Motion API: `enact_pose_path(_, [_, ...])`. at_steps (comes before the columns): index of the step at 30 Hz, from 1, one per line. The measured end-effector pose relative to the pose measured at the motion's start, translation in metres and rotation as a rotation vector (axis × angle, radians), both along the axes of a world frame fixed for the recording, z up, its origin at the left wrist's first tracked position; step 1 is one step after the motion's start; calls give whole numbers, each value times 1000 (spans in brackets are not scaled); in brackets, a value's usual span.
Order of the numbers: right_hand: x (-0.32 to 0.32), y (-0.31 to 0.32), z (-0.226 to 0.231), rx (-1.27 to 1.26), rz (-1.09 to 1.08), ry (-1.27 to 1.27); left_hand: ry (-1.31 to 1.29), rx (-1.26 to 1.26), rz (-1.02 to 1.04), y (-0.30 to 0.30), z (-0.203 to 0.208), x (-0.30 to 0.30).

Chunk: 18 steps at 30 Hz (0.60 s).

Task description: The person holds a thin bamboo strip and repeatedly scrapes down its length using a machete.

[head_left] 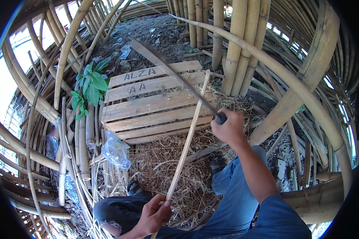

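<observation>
My left hand (155, 213) is closed round the lower part of a long, pale bamboo strip (186, 145). The strip slants up and away from me, its far end over a slatted wooden crate. In my right hand (229, 126) is the dark handle of a long-bladed knife (178, 76), a machete-like tool. Its blade points up and to the left and crosses in front of the strip near the strip's upper end. Whether the edge touches the strip I cannot tell. Beneath both lies the wooden crate (147, 109), its slats facing up.
Curly bamboo shavings (155, 167) cover the ground between my legs. Clear plastic (115, 150) lies left of them, below a leafy green plant (92, 85). Bamboo poles (243, 44) stand at the back right, and a thick leaning pole (303, 81) is at the right.
</observation>
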State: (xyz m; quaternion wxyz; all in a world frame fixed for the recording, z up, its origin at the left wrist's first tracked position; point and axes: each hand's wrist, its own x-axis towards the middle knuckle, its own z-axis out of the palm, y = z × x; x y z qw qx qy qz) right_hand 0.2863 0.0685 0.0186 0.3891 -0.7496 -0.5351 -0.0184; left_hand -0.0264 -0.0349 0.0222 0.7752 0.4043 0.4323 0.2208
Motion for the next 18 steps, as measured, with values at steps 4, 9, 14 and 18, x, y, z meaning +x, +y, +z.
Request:
enact_pose_path(4, [-17, -9, 2, 172, 245, -160, -129, -93, 27, 2, 0, -3])
enact_pose_path(9, [4, 6, 6, 97, -11, -118, -123, -128, -17, -3, 3, -2])
enact_pose_path(14, [-30, -11, -8, 132, 237, -30, -131, -74, 53, -3, 0, -7])
enact_pose_path(18, [-65, -27, -20, 109, 510, -74, -104, -67, 163, 5, 0, -3])
